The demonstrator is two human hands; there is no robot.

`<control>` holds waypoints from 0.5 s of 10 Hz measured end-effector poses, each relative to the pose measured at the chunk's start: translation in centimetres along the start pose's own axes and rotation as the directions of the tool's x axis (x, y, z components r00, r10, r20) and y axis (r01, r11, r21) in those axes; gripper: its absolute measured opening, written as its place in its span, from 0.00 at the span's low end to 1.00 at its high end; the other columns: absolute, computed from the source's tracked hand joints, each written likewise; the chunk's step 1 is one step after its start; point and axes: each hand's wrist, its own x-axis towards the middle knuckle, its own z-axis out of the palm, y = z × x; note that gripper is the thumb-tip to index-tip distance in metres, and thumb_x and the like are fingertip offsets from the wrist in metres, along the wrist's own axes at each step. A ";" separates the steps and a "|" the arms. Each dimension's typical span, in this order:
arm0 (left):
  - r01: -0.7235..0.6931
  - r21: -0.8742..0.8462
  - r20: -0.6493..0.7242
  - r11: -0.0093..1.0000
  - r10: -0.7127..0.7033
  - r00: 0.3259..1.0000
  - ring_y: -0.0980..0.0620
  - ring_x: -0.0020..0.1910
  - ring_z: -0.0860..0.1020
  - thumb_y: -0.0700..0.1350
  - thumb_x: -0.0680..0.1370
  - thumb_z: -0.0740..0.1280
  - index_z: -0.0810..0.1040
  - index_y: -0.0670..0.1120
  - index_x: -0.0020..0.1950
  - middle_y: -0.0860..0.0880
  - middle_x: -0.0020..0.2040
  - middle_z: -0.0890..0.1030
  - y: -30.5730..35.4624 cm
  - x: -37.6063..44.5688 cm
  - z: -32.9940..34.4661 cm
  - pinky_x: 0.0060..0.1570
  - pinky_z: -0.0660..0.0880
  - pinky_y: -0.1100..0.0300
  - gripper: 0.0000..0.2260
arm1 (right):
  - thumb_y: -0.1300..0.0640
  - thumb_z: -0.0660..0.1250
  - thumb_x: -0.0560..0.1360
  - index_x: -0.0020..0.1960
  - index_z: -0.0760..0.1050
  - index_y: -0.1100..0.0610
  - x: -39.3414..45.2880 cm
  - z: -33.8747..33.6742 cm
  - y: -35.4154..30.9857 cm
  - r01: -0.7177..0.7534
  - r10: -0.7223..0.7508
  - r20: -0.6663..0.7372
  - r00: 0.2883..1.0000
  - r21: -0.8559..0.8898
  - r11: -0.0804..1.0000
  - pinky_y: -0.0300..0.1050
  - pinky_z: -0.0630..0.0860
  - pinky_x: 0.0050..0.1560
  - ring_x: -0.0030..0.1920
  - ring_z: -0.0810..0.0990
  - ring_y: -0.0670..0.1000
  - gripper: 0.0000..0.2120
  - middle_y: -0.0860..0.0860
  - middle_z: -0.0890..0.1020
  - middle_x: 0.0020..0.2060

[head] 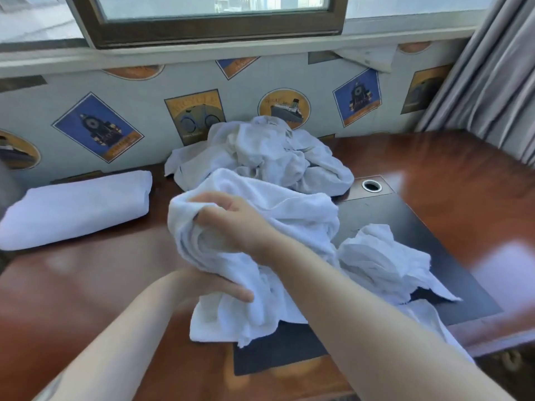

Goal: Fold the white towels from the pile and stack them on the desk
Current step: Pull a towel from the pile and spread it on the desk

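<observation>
A crumpled white towel (292, 215) hangs bunched in front of me over the desk (86, 285). My right hand (231, 218) grips its upper left part, fingers curled into the cloth. Lower down, my left hand (214, 285) holds the towel from underneath, with the thumb lying on the cloth. The towel's loose end (376, 256) lies rumpled on the dark desk pad (405, 215). Behind it, against the wall, sits the pile of unfolded white towels (266, 151). One folded white towel (75, 209) lies at the left of the desk.
The desk is glossy reddish wood with a round cable hole (371, 186) in the pad's far part. A wall with picture wallpaper (98, 128) and a window runs along the back. Grey curtains (492, 82) hang at the right. The desk's right edge falls off near the curtain.
</observation>
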 end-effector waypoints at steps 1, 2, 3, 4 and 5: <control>0.031 -0.377 -0.079 0.926 -0.065 0.995 0.49 0.68 0.72 0.47 0.66 0.76 0.70 0.47 0.71 0.47 0.67 0.76 -2.0 0.1 -1.4 0.71 0.66 0.49 0.35 | 0.52 0.68 0.76 0.68 0.70 0.41 0.4 4.0 3.4 -0.085 0.122 0.191 0.974 -0.192 0.978 0.35 0.69 0.56 0.60 0.72 0.42 0.21 0.41 0.73 0.60; 0.002 -0.721 -0.185 0.693 -0.195 0.963 0.47 0.65 0.76 0.40 0.81 0.65 0.75 0.45 0.67 0.44 0.63 0.79 -6.9 2.0 -1.6 0.68 0.69 0.50 0.14 | 0.53 0.69 0.75 0.71 0.67 0.41 -0.9 5.3 7.1 -0.130 0.151 0.085 0.985 -0.215 0.968 0.48 0.68 0.69 0.67 0.69 0.45 0.26 0.43 0.70 0.68; 0.000 -0.781 -0.242 0.625 -0.303 0.922 0.51 0.42 0.83 0.46 0.80 0.66 0.78 0.45 0.49 0.47 0.43 0.83 -8.3 1.8 -2.6 0.42 0.80 0.58 0.04 | 0.53 0.72 0.71 0.73 0.65 0.46 -2.8 3.1 10.8 -0.241 0.089 -0.345 0.934 -0.429 0.871 0.51 0.66 0.70 0.70 0.65 0.44 0.32 0.43 0.68 0.69; -0.069 -0.876 -0.281 0.478 -0.388 0.877 0.52 0.24 0.76 0.42 0.78 0.62 0.68 0.47 0.36 0.49 0.26 0.75 -8.9 2.1 -4.8 0.28 0.74 0.64 0.11 | 0.43 0.74 0.67 0.78 0.50 0.44 -5.7 -0.3 14.9 -0.617 0.316 -0.568 0.760 -0.481 0.622 0.56 0.64 0.71 0.76 0.55 0.52 0.48 0.48 0.58 0.75; -0.074 -0.871 -0.295 0.485 -0.397 0.869 0.48 0.29 0.77 0.39 0.69 0.64 0.70 0.48 0.34 0.48 0.29 0.75 -8.9 1.8 -6.7 0.36 0.74 0.58 0.07 | 0.42 0.71 0.69 0.71 0.62 0.49 -7.5 -1.3 18.3 -0.708 0.489 -0.512 0.706 -0.532 0.465 0.53 0.70 0.61 0.70 0.65 0.56 0.35 0.52 0.66 0.68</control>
